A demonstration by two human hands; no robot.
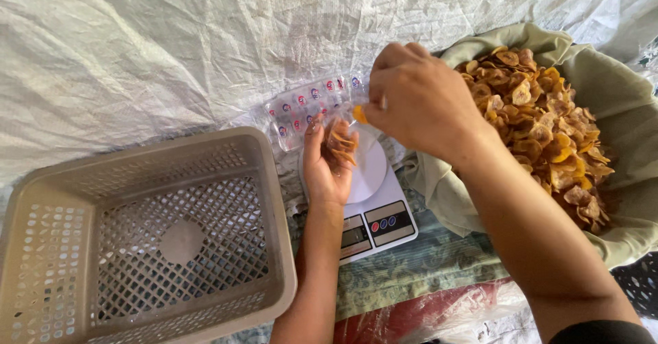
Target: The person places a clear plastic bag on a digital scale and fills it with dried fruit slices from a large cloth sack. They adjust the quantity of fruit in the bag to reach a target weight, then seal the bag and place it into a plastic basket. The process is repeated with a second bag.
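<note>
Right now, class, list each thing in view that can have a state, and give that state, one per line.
left hand: holding clear bag, palm up
right hand: pinching a chip at the bag's mouth
clear bag: open, partly filled
kitchen scale: platform bare
basket: upright, empty
cloth-lined container: heaped with chips

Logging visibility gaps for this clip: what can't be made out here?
Head view only:
- Scale: display too small, glared; platform partly behind left hand and clear bag.
- Right hand: fingers' grip on chip hidden by knuckles.
- Chip basin: cut off at right edge.
- Crate: left corner cropped.
</note>
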